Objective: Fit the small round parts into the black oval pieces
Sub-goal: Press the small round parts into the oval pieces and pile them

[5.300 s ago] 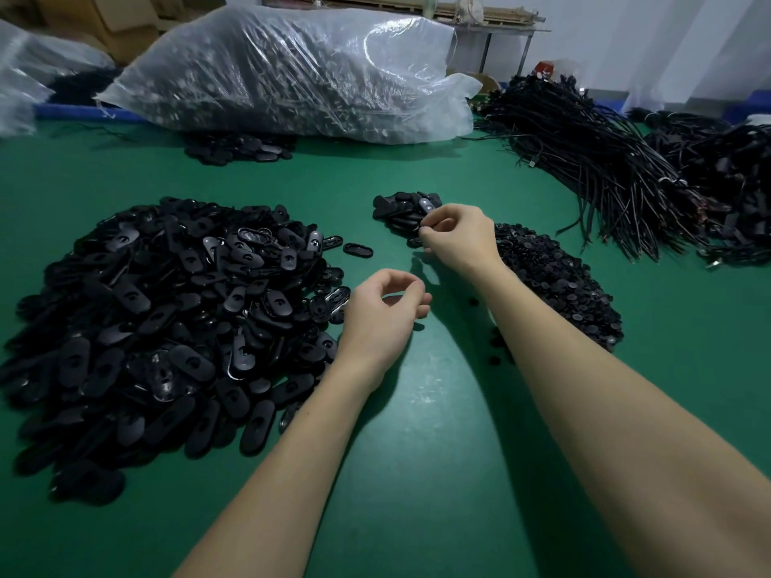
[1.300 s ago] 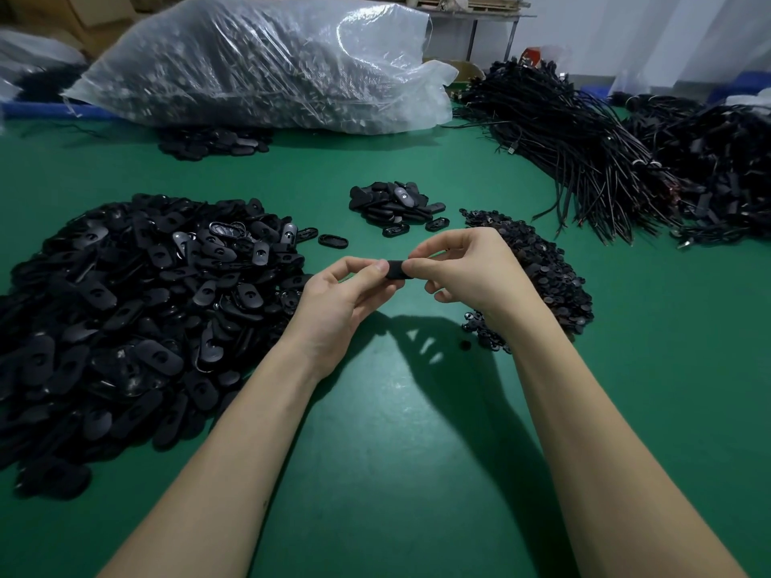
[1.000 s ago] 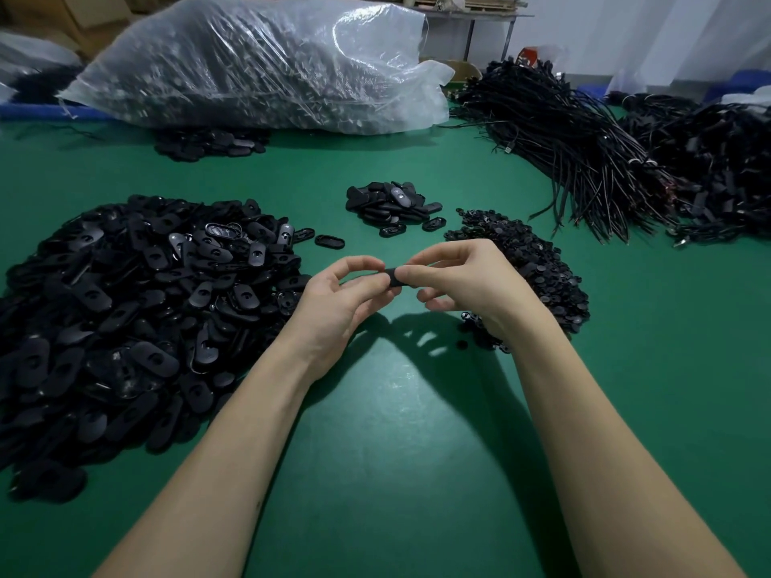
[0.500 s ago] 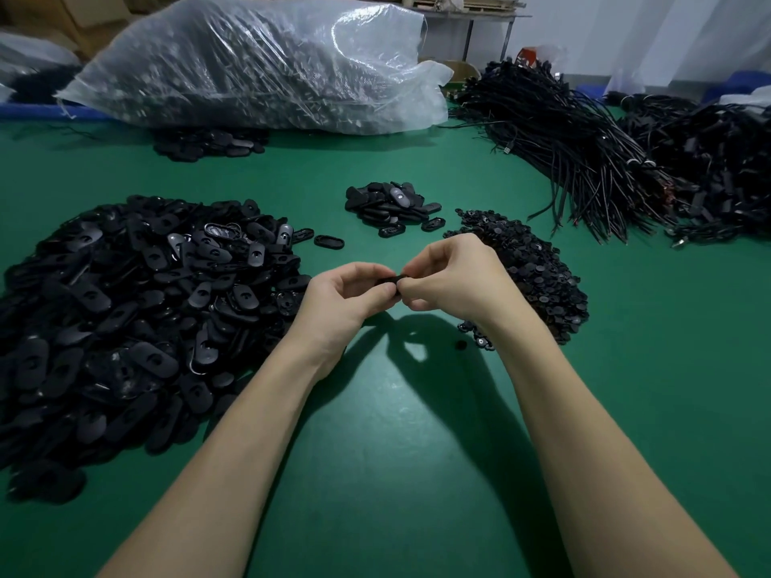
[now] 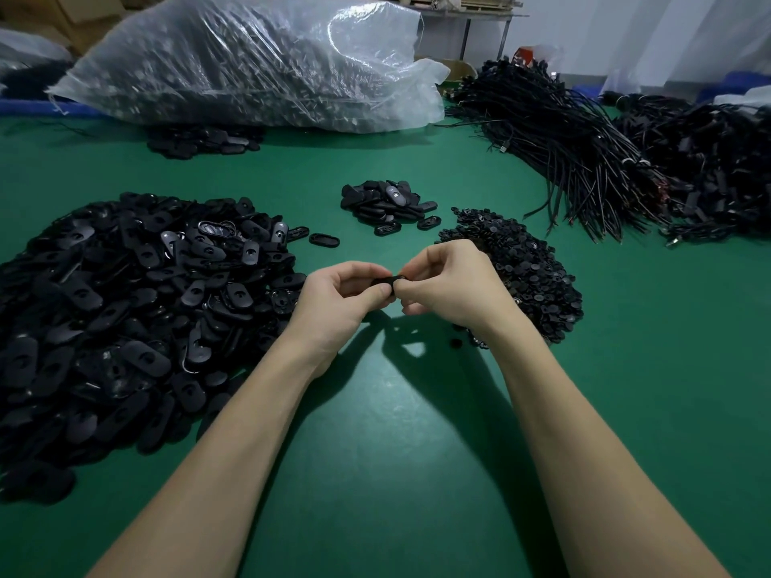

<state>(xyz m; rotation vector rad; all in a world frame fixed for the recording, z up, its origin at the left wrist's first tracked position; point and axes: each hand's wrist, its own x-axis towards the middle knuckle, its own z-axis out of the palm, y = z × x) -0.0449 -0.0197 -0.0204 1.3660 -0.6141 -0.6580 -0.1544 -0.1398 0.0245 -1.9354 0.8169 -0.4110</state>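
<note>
On the left of the green worktop (image 5: 375, 452) lay the big heap of black oval pieces (image 5: 137, 310). Just right of it, the left hand (image 5: 338, 302) had its fingers curled round one oval piece (image 5: 386, 281), gripping its left end above the worktop. The right hand (image 5: 450, 285) pinched the same piece at its right end, fingertips meeting the left hand's; whether a small round part sat under them could not be seen. The seating probably went best with the oval held steady and the thumb pressing squarely over the hole. Beyond the hands sat a small pile of ovals (image 5: 388, 202), probably finished, and to the right the heap of small round parts (image 5: 525, 269).
</note>
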